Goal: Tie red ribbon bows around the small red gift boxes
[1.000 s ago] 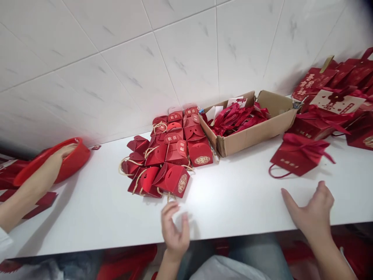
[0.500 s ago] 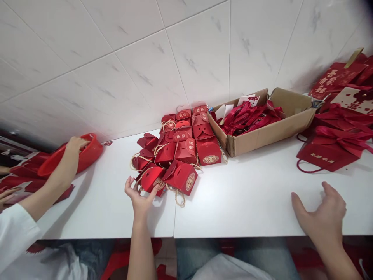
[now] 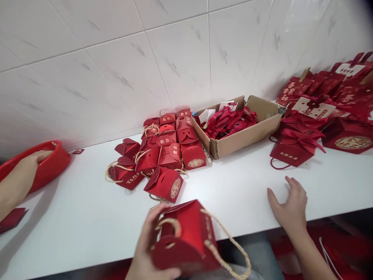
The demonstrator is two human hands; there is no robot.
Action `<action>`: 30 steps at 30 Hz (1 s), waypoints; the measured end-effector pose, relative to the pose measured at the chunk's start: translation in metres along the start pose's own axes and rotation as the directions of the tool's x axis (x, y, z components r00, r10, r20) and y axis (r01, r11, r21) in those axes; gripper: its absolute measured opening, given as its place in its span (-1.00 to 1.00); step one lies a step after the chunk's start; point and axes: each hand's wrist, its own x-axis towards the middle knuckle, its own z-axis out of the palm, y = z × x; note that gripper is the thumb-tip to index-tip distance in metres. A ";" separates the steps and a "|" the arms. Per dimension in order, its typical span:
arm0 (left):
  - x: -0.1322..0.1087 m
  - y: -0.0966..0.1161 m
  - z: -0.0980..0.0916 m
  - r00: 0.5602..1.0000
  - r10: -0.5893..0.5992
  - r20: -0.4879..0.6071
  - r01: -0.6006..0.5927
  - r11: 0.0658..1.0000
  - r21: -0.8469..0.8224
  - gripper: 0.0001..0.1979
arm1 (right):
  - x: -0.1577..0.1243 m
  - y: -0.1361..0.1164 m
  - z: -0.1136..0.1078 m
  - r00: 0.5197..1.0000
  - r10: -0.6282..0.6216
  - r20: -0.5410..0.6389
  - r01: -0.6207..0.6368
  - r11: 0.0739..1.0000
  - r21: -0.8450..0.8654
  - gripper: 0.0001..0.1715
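A red gift box point(image 3: 186, 237) with beige rope handles is gripped in my left hand point(image 3: 147, 249), raised close to me at the table's front edge. Its top flaps stand partly apart. My right hand point(image 3: 290, 202) hovers over the white tabletop with thumb and fingers spread, holding nothing. Beyond the held box, several small red gift boxes point(image 3: 170, 155) stand packed together, some with rope handles and gold print. The nearest finished-looking box to my right hand is a red box with a ribbon bow point(image 3: 294, 147).
An open cardboard box point(image 3: 244, 134) full of dark red ribbons stands against the tiled wall point(image 3: 175, 54). More red boxes and bags point(image 3: 346, 93) crowd the right end. At the left, another person's hand point(image 3: 40, 157) reaches into a red plastic basin point(image 3: 54, 171).
My left hand has taken a red gift box from the front of the group and brought it toward me. My right hand stays spread and empty. The view has shifted right.
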 end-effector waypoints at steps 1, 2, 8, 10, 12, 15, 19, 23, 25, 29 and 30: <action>0.009 -0.004 0.019 0.992 0.057 0.112 -0.055 0.998 -0.023 -0.07 | -0.001 -0.001 0.000 1.000 0.004 0.000 -0.004 1.000 0.006 -0.17; 0.018 -0.010 0.036 0.986 0.079 0.149 -0.076 0.997 -0.028 -0.07 | -0.001 -0.001 0.000 1.000 0.004 -0.004 -0.004 1.000 0.013 -0.18; 0.031 -0.041 0.090 0.987 -0.032 0.156 0.010 0.990 0.140 0.08 | -0.001 -0.007 -0.006 0.998 0.006 -0.063 0.000 0.996 0.094 -0.32; 0.023 -0.047 0.094 0.984 -0.064 0.169 0.030 0.980 0.198 -0.05 | 0.013 -0.019 -0.012 0.993 -0.046 -0.111 0.064 0.985 0.158 -0.47; 0.017 -0.052 0.095 0.981 -0.078 0.177 0.035 0.972 0.232 -0.14 | 0.040 -0.039 -0.019 0.969 -0.167 -0.184 0.205 0.956 0.212 -0.64; 0.018 -0.055 0.096 0.982 -0.069 0.176 0.024 0.969 0.247 -0.21 | 0.104 -0.082 -0.019 0.902 -0.355 -0.247 0.411 0.881 0.234 -0.81; 0.023 -0.058 0.095 0.978 -0.078 0.192 0.024 0.963 0.268 -0.30 | 0.196 -0.141 0.009 0.867 -0.472 0.158 0.455 0.881 0.132 -0.76; 0.023 -0.063 0.092 0.982 -0.067 0.179 0.021 0.968 0.251 -0.38 | 0.255 -0.168 0.048 0.827 -0.342 0.447 0.381 0.925 0.002 -0.59; 0.023 -0.065 0.091 0.985 -0.052 0.164 0.012 0.973 0.232 -0.41 | 0.269 -0.169 0.062 0.834 -0.294 0.466 0.345 0.938 -0.024 -0.47; 0.025 -0.068 0.091 0.989 -0.033 0.147 0.004 0.982 0.191 -0.45 | 0.283 -0.166 0.069 0.870 -0.199 0.452 0.245 0.969 -0.044 -0.74; 0.026 -0.068 0.092 0.990 -0.029 0.138 0.004 0.984 0.178 -0.46 | 0.286 -0.166 0.066 0.888 -0.187 0.419 0.221 0.975 -0.033 -0.78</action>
